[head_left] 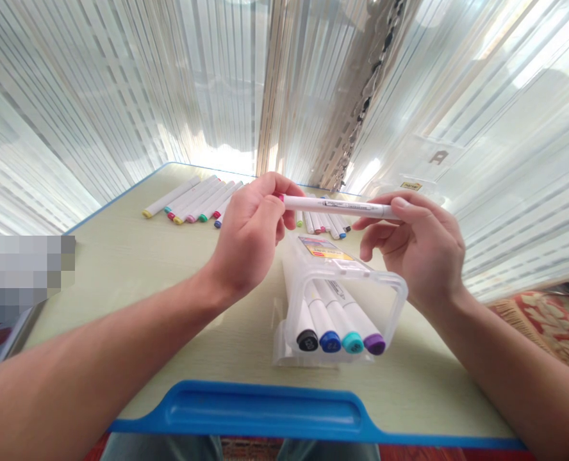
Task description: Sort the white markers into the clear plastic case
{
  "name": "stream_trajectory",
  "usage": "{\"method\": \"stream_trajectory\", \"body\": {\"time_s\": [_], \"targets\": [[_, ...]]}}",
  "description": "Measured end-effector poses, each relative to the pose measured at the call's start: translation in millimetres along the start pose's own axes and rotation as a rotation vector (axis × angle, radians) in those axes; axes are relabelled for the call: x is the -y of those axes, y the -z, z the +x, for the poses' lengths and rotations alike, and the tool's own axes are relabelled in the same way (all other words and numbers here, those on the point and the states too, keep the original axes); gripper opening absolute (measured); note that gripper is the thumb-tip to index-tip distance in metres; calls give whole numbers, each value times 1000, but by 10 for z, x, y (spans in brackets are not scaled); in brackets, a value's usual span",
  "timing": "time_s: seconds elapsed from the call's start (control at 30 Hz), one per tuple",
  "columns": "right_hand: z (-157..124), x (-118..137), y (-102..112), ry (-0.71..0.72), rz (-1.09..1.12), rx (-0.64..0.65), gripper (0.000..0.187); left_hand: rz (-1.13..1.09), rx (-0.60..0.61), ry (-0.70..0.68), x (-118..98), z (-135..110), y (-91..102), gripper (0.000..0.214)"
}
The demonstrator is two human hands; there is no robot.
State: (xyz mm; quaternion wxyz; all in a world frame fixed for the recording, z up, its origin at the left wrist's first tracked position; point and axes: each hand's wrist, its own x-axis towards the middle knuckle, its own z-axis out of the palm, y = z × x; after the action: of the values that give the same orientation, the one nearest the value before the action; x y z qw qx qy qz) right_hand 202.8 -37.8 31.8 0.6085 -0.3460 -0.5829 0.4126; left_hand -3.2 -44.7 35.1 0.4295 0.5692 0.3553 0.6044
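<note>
Got a white twin-tip marker (337,205) in both hands right now, held up over the desk behind the mouth of my clear marker case. Left hand (250,234) has the end with the bit of pink on it, pinched between thumb and fingers. Right hand (421,246) has the other end, thumb on top and the forefinger side underneath, with the lower fingers loosely curled. The marker's close to level, dipping a little toward my right, and there's small dark print on the barrel, too blurry to read.

The clear marker case (352,274) is lying on the desk with its open end facing me and a yellow and blue label (325,248) on its upper side. I can see four markers in there, side by side: black cap (307,340), blue cap (330,341), turquoise cap (352,342) and purple cap (375,344). The blue one reads 72.

Past my left hand there's a slanted row of white markers (188,198) with yellow, red, green and other colored ends. Another bunch of markers (330,224) sits behind the one I'm holding, partly hidden by it. Desk (135,307) is pale wood-look with a blue pencil trough (265,411) along my edge, and striped curtains (207,83) hang behind it.
</note>
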Motion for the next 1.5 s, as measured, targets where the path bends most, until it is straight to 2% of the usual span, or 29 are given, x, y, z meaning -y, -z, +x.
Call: {"method": "stream_trajectory", "body": {"time_s": [0.6,0.97,1.5], "targets": [[-1,4,-6,-17,-34,-10,18,23,19,-4,-2,-14,-4,17],[-19,-4,-1,-12,-74,37,21,177,78,-69,23,-64,6,20],[-36,13,-26,-18,-45,40,20,87,78,-50,31,-52,13,20]]}}
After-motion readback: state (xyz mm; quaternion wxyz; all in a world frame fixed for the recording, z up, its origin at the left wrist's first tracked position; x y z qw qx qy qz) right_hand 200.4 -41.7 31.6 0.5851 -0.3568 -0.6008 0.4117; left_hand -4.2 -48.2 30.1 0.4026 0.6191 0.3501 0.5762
